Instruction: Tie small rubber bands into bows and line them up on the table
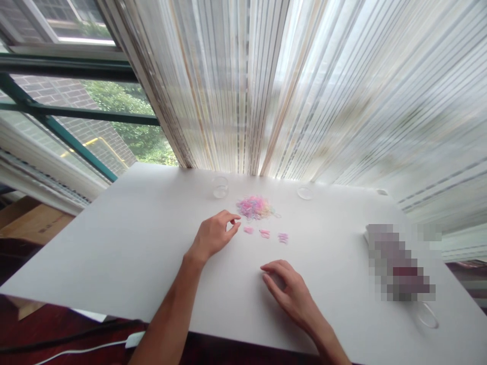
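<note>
A loose pile of small thin pastel bands (255, 207), pink, purple, blue and yellow, lies on the white table (125, 243). Just in front of it, three little groups sit in a row: a pink group (248, 230), a coral-pink group (265, 233) and a purple group (283, 238). My left hand (216, 234) is beside the pile and left of the pink group, thumb and forefinger slightly apart with nothing visible between them. Nearer to me, my right hand (288, 291) rests by the table surface below the groups, fingers loosely curved and apart from the thumb, holding nothing visible.
A clear round container (220, 187) stands behind the pile to the left, and a clear round lid (305, 193) lies to the right. A pixelated object (399, 263) with a looped strap (428, 315) is at right. Striped curtains (236, 91) hang along the far edge.
</note>
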`<action>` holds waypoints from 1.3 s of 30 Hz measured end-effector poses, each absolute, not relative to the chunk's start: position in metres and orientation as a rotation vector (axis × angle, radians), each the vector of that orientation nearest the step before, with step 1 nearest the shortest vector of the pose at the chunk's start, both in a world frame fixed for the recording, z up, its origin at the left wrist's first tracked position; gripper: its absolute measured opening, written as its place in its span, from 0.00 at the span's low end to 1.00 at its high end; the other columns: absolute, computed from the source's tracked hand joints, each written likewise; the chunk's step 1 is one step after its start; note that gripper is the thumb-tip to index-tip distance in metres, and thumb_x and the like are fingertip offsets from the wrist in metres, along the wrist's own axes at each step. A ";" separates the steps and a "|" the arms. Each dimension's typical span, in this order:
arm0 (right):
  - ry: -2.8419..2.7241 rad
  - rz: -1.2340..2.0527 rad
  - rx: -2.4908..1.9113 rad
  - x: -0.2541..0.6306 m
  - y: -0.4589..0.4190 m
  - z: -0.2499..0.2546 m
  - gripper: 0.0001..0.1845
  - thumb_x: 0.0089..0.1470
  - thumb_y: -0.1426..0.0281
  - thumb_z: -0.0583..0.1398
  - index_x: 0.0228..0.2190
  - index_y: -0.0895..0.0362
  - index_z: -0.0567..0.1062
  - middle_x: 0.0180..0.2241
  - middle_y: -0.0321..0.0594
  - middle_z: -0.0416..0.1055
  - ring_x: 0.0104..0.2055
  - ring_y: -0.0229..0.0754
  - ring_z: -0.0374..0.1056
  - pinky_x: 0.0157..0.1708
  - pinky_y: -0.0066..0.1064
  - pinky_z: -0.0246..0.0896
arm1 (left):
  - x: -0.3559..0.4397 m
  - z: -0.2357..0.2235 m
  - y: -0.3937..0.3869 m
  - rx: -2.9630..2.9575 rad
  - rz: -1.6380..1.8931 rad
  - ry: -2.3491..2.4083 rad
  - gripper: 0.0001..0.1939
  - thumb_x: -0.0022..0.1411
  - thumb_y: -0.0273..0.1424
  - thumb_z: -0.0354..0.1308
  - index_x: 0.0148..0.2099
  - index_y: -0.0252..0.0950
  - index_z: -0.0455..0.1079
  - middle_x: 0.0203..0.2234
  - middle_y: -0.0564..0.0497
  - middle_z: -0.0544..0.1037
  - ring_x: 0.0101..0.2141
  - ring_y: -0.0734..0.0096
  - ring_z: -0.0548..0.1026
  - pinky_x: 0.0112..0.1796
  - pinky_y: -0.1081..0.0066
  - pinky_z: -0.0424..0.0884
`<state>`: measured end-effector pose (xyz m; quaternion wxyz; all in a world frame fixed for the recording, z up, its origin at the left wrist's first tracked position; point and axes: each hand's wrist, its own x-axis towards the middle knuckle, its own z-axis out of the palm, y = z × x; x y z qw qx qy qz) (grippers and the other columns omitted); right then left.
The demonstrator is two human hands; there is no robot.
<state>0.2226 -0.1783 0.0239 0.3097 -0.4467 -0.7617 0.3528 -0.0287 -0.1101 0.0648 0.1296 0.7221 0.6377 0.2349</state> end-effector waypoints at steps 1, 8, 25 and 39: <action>-2.039 0.993 -1.165 0.227 -0.174 0.033 0.08 0.65 0.65 0.58 0.42 0.51 0.77 0.42 0.41 0.76 0.44 0.44 0.72 0.45 0.36 0.69 | -0.027 0.074 -0.104 2.124 0.628 1.780 0.11 0.67 0.34 0.58 0.49 0.44 0.79 0.38 0.55 0.81 0.29 0.73 0.75 0.34 0.73 0.68; -1.802 0.792 -1.386 0.270 -0.084 0.056 0.19 0.58 0.51 0.60 0.35 0.53 0.81 0.37 0.43 0.80 0.36 0.46 0.74 0.33 0.35 0.69 | -0.022 0.094 -0.037 2.097 0.382 1.681 0.15 0.66 0.31 0.57 0.52 0.40 0.78 0.44 0.51 0.83 0.39 0.66 0.80 0.41 0.73 0.73; -1.561 0.706 -1.510 0.277 -0.045 0.011 0.25 0.55 0.47 0.60 0.33 0.56 0.80 0.31 0.44 0.80 0.32 0.47 0.74 0.36 0.36 0.70 | -0.046 0.055 -0.009 2.075 0.344 1.730 0.19 0.63 0.29 0.57 0.56 0.39 0.74 0.47 0.48 0.80 0.42 0.66 0.79 0.46 0.71 0.73; -1.585 0.699 -1.518 0.276 -0.047 0.013 0.25 0.56 0.47 0.59 0.33 0.56 0.80 0.33 0.45 0.81 0.32 0.46 0.74 0.34 0.36 0.70 | -0.040 0.056 -0.006 2.129 0.420 1.766 0.11 0.67 0.33 0.56 0.46 0.40 0.78 0.40 0.49 0.81 0.36 0.66 0.78 0.37 0.71 0.72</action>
